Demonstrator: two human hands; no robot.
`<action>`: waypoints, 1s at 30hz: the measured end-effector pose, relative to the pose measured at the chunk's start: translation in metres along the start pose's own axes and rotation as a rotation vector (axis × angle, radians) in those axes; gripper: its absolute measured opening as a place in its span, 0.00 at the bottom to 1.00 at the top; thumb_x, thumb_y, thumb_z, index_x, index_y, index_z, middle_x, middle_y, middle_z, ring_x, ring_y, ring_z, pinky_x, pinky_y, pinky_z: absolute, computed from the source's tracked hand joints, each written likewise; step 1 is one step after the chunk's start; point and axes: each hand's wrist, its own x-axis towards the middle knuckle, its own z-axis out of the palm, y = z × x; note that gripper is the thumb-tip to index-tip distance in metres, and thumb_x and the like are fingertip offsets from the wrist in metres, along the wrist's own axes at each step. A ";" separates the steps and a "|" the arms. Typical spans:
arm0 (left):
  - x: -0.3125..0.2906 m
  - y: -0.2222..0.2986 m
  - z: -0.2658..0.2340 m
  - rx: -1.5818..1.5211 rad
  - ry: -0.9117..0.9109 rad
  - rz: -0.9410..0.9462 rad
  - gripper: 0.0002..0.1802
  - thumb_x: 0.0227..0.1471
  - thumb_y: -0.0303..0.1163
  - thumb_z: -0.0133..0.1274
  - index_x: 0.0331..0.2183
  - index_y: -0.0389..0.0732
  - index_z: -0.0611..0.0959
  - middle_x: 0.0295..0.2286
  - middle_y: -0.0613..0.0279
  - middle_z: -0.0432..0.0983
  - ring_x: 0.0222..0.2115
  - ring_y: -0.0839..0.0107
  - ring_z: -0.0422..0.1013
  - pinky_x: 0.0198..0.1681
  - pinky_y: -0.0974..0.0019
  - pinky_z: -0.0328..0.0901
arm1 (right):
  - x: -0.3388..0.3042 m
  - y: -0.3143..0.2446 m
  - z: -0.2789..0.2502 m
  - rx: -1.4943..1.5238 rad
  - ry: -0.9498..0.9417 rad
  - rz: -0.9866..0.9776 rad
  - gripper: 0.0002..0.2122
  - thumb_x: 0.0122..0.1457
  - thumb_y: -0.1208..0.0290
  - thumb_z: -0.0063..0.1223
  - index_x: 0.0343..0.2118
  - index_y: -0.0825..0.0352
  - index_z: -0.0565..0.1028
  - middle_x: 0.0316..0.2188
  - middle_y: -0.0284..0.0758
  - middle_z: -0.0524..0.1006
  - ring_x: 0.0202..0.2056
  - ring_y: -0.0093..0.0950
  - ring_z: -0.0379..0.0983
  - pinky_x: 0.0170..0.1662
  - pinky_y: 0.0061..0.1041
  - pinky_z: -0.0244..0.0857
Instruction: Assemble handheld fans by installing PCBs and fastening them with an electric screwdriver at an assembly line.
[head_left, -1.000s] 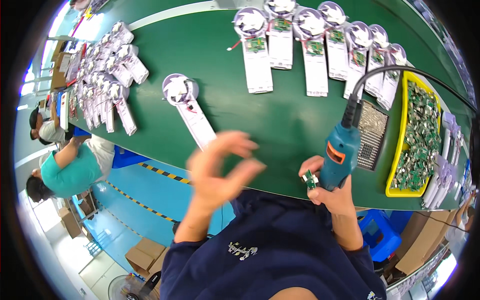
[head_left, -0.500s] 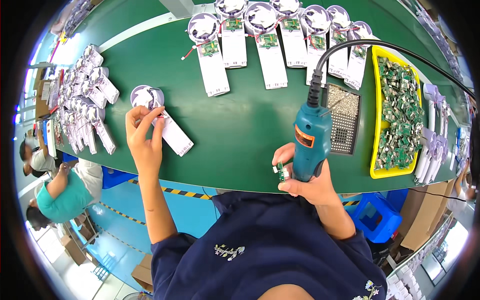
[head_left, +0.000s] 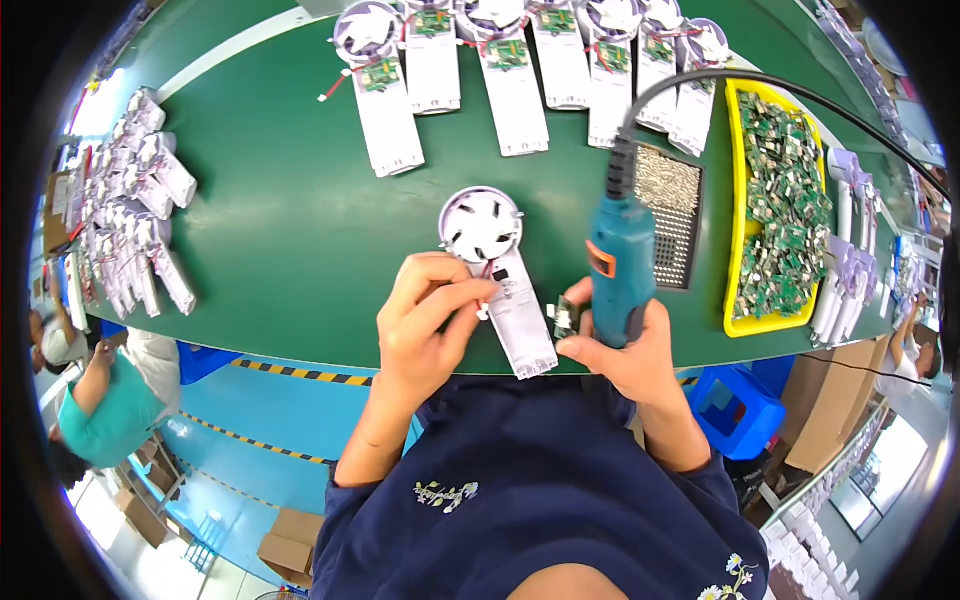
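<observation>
Lying just in front of me is a handheld fan body (head_left: 525, 335), with a round lilac-rimmed head of white blades and a long white open handle. My left hand (head_left: 420, 325) is closed in a pinch on its thin wire lead, and a small white connector (head_left: 484, 312) shows at the fingertips. My right hand (head_left: 648, 365) is wrapped round a teal electric screwdriver (head_left: 622, 265), its cable end pointing away from me. Between that hand's thumb and fingers is also a small green circuit board (head_left: 563, 318) with white and metal parts, close beside the fan handle.
Across the back stand several fan bodies (head_left: 392, 125) with boards fitted. More fan bodies (head_left: 130, 215) are heaped at left. A black screw tray (head_left: 680, 250) and a yellow bin (head_left: 733, 290) of boards are at right. The black cable (head_left: 760, 80) arches over them.
My left hand has moved right, bringing the fan body from the left to the table's middle in front of me. The circuit board and screwdriver stay in my right hand.
</observation>
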 end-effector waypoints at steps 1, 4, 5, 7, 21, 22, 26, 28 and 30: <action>0.001 0.004 0.004 -0.018 -0.014 -0.006 0.16 0.35 0.11 0.59 0.31 0.35 0.85 0.30 0.60 0.71 0.32 0.65 0.71 0.32 0.67 0.67 | 0.001 -0.006 0.004 -0.054 -0.005 -0.044 0.25 0.47 0.80 0.69 0.50 0.73 0.73 0.42 0.33 0.78 0.31 0.15 0.70 0.36 0.19 0.67; 0.001 0.006 0.013 -0.122 0.000 -0.158 0.13 0.37 0.13 0.61 0.30 0.35 0.82 0.31 0.59 0.71 0.30 0.65 0.71 0.32 0.67 0.67 | 0.001 -0.011 0.006 -0.163 0.041 -0.080 0.23 0.49 0.76 0.69 0.48 0.72 0.73 0.42 0.33 0.78 0.37 0.19 0.70 0.42 0.22 0.66; 0.000 0.006 0.012 -0.104 0.001 -0.174 0.11 0.40 0.14 0.61 0.29 0.34 0.80 0.31 0.58 0.71 0.30 0.67 0.71 0.32 0.69 0.68 | 0.001 -0.014 0.007 -0.236 0.058 -0.052 0.21 0.49 0.75 0.69 0.46 0.71 0.74 0.39 0.33 0.77 0.36 0.19 0.70 0.41 0.22 0.66; 0.000 0.007 0.017 -0.225 0.077 -0.287 0.08 0.44 0.15 0.61 0.30 0.33 0.79 0.31 0.59 0.71 0.29 0.71 0.72 0.31 0.71 0.69 | 0.005 -0.014 0.009 -0.314 0.073 -0.016 0.20 0.49 0.74 0.69 0.44 0.71 0.74 0.36 0.33 0.77 0.36 0.19 0.70 0.40 0.21 0.66; 0.008 0.008 0.018 -0.351 0.075 -0.374 0.07 0.50 0.16 0.57 0.33 0.32 0.78 0.32 0.57 0.75 0.30 0.71 0.74 0.28 0.73 0.72 | 0.011 -0.013 0.042 -0.670 0.163 -0.267 0.19 0.46 0.77 0.68 0.42 0.70 0.73 0.37 0.37 0.72 0.37 0.31 0.73 0.40 0.27 0.67; 0.009 0.008 0.018 -0.355 0.074 -0.378 0.07 0.50 0.16 0.57 0.33 0.32 0.78 0.32 0.57 0.75 0.30 0.71 0.74 0.28 0.73 0.72 | 0.011 -0.013 0.043 -0.662 0.174 -0.265 0.18 0.46 0.77 0.68 0.40 0.71 0.73 0.36 0.34 0.71 0.36 0.25 0.71 0.40 0.24 0.65; 0.007 0.007 0.015 -0.351 0.043 -0.376 0.07 0.50 0.16 0.58 0.33 0.33 0.78 0.33 0.58 0.75 0.30 0.71 0.74 0.28 0.72 0.72 | 0.012 -0.014 0.042 -0.715 0.155 -0.257 0.21 0.45 0.77 0.68 0.43 0.69 0.73 0.38 0.39 0.74 0.37 0.37 0.75 0.39 0.30 0.70; 0.007 0.007 0.014 -0.346 0.018 -0.391 0.07 0.50 0.17 0.57 0.34 0.33 0.78 0.33 0.58 0.75 0.30 0.70 0.74 0.29 0.72 0.72 | 0.011 -0.011 0.043 -0.665 0.187 -0.201 0.18 0.48 0.76 0.67 0.42 0.70 0.73 0.36 0.39 0.74 0.36 0.33 0.75 0.37 0.27 0.69; 0.007 0.007 0.014 -0.353 -0.003 -0.412 0.07 0.51 0.17 0.57 0.34 0.33 0.78 0.33 0.58 0.74 0.31 0.70 0.74 0.29 0.72 0.72 | 0.011 -0.001 0.043 -0.483 0.249 -0.204 0.16 0.51 0.73 0.67 0.39 0.70 0.73 0.32 0.36 0.74 0.34 0.27 0.73 0.36 0.25 0.67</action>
